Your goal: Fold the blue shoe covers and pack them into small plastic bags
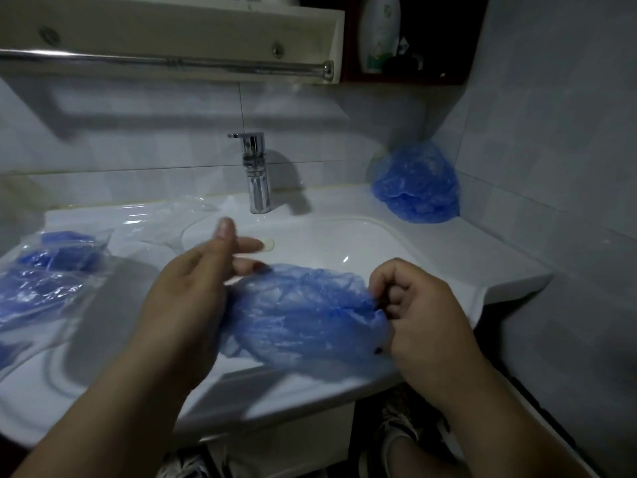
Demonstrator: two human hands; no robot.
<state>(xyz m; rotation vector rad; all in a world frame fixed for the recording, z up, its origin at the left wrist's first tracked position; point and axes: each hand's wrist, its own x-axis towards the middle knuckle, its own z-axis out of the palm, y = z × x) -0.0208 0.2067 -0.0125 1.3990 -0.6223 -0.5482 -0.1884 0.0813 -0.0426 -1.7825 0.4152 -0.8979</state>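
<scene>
While I am watching through the head camera, the blue shoe cover [303, 315] is hanging spread between both hands at lower centre, over the washbasin's [344, 391] front rim. The right hand [424, 312] is pinching its right end with curled fingers. The left hand [193, 291] is lying flat against its left end, fingers straight, gripping nothing. I am judging this to be the folding step, with the ends needing to be brought together next. Filled plastic bags [51, 270] are lying at the left, and the unfolded pile [417, 184] is sitting at upper right, beyond the tap [256, 174]. The shelf bottle's [381, 29] label is showing nothing I can read.
</scene>
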